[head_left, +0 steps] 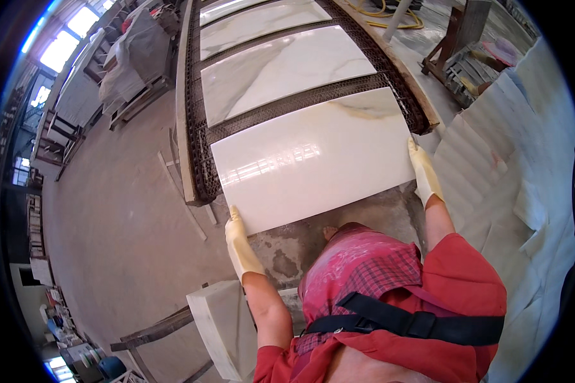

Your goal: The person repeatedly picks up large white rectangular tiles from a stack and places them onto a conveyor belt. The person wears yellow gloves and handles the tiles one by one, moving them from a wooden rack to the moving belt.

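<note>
A polished white marble slab (319,163) with a faint tan vein lies between my two gloved hands, its far part over the near end of a mesh conveyor (201,163). My left hand (236,233), in a cream rubber glove, grips the slab's near left corner with the thumb on top. At the right edge my right hand (423,167), gloved alike, holds the slab's side; the fingers beneath are hidden. Behind it a grey-veined marble slab (287,70) rests on the belt, and another veined slab (262,25) lies farther back.
Stacked slabs under plastic sheeting (134,60) stand at the far left. Near my left forearm is a white stone block (227,325) beside a dark wooden bar (156,329). Crumpled white sheeting (485,166) covers the right side. A yellow hose (390,22) lies at the back right.
</note>
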A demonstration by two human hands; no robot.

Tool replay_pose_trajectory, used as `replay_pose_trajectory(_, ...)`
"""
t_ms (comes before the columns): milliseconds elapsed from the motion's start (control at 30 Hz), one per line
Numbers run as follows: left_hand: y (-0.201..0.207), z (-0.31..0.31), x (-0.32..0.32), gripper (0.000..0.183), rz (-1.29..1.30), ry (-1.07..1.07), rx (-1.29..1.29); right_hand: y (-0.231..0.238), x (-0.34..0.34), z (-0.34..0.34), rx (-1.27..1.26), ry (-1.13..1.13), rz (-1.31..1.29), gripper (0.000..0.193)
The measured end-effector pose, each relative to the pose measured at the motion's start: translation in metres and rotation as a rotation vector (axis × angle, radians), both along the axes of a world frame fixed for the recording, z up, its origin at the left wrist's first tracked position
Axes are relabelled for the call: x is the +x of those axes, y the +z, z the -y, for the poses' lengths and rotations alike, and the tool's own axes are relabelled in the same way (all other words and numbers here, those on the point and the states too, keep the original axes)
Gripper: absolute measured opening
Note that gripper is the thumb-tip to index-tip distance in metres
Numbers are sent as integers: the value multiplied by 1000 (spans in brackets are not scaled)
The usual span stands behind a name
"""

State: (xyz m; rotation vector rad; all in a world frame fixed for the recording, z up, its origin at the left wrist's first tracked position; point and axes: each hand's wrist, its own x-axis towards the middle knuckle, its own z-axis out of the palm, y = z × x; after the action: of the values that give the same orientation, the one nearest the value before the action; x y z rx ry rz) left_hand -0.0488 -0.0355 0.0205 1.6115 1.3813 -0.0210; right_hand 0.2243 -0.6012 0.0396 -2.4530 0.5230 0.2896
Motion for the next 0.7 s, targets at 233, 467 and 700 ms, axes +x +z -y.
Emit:
replay_pose_trajectory(233,3,-10,-7,94,-219,-149,196,-18,3,4,44,84,75,88)
replay_pose_trajectory(467,49,1,-7,90,-228,-149,123,-24,16,-1,-69,94,50,88)
replay_pose_trajectory(700,71,8,-3,87,-204,-143,121,-31,29,7,-116,107,32,88)
